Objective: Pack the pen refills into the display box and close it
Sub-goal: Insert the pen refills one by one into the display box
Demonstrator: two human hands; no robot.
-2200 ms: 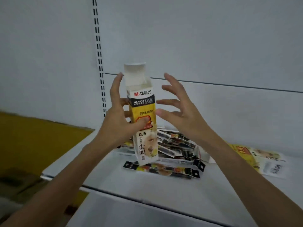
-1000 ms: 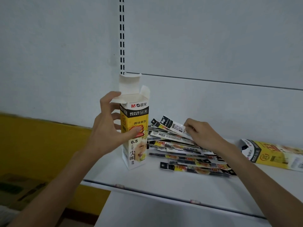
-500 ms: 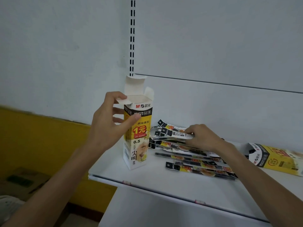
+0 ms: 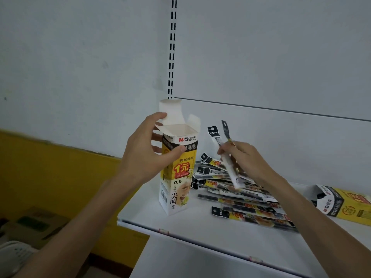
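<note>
With the left hand [image 4: 146, 155] gripping the open display box [image 4: 177, 167] upright on the shelf [image 4: 200, 227], the right hand [image 4: 244, 159] pinches two pen refills [image 4: 224, 149] lifted beside it, next needing tipping into its mouth.

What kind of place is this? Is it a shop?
Probably a shop: a white shelf below a slotted rail, a pile of packaged refills, and a display box printed with a price.

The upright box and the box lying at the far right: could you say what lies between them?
The head view shows a pile of pen refills on the shelf between them; the right hand holds two refills above it.
</note>
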